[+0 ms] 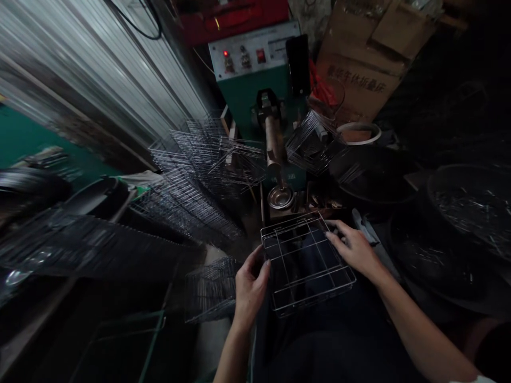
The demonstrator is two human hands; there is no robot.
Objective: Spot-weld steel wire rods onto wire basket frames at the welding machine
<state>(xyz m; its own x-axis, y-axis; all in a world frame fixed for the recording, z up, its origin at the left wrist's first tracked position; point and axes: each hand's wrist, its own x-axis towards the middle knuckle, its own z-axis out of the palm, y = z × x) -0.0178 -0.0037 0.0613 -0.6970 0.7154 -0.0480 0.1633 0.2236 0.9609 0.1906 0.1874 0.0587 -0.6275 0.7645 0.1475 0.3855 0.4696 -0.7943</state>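
Note:
A shallow rectangular wire basket (282, 254) is held over my lap, tilted a little, its thin metal rods crossing in a grid. My left hand (252, 284) grips its left side, thumb and fingers closed on the frame. On the far right side my right hand (353, 247) pinches the rim; some of its fingers are hidden behind the wires. Just beyond the basket stands a green machine (245, 101) with a metal arm (272, 141) pointing down over a small round metal dish (280, 197).
Stacks of wire grids (187, 181) stand to the left of the machine, and another wire stack (211, 290) sits low by my left hand. Dark basins (471, 213) with small metal pieces lie at the right. A cardboard box (359, 69) leans behind. A phone (298, 66) is at the panel.

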